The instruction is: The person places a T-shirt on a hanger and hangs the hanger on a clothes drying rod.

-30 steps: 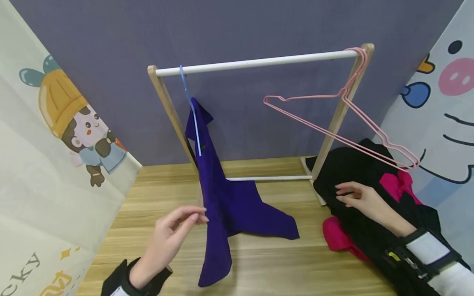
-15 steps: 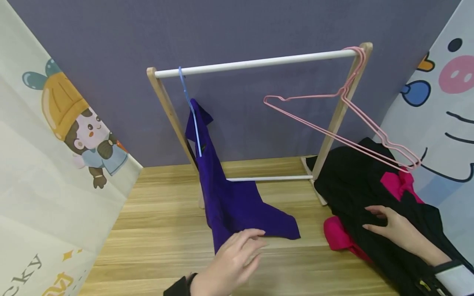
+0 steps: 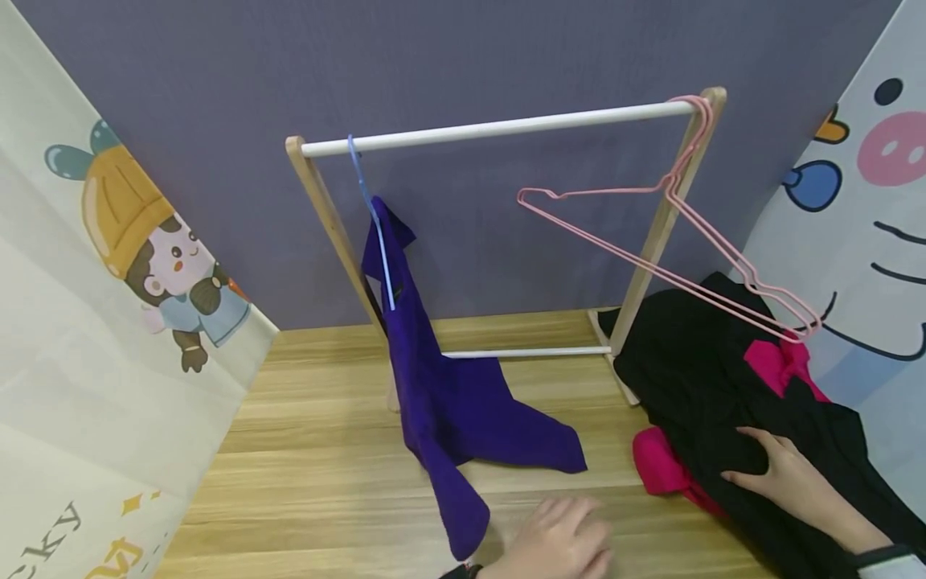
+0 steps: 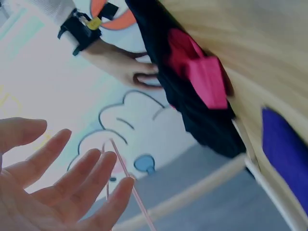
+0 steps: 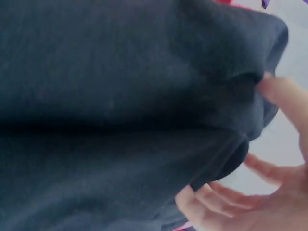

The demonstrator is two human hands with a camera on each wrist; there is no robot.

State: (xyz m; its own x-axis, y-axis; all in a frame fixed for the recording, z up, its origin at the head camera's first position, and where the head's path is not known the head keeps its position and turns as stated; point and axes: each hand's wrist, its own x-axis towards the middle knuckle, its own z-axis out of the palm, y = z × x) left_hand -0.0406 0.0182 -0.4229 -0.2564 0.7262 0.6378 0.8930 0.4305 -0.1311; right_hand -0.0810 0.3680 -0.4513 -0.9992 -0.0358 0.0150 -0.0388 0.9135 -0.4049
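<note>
My right hand (image 3: 788, 486) is at the pile's near side, with thumb and fingertips curled at a fold of a black garment (image 3: 694, 386). In the right wrist view the black cloth (image 5: 120, 86) bunches between the thumb and the other fingers. My left hand (image 3: 553, 539) is low over the table, holding nothing; its fingers (image 4: 86, 168) are spread and loosely bent in the left wrist view. To its left, a purple shirt (image 3: 463, 402) hangs from a blue hanger (image 3: 379, 229), its lower parts reaching down over the tabletop.
A wooden rack with a white rail (image 3: 506, 127) stands against the grey partition (image 3: 470, 56). Pink hangers (image 3: 637, 261) hang at its right end, reaching out over the clothes. Magenta cloth (image 3: 658, 462) shows under the black garment. Printed sheets (image 3: 58, 322) border both sides of the wooden table (image 3: 325, 482).
My left hand has moved right and toward me, past the purple shirt, whose lower end swung right. My right hand has moved nearer and down onto the black garment.
</note>
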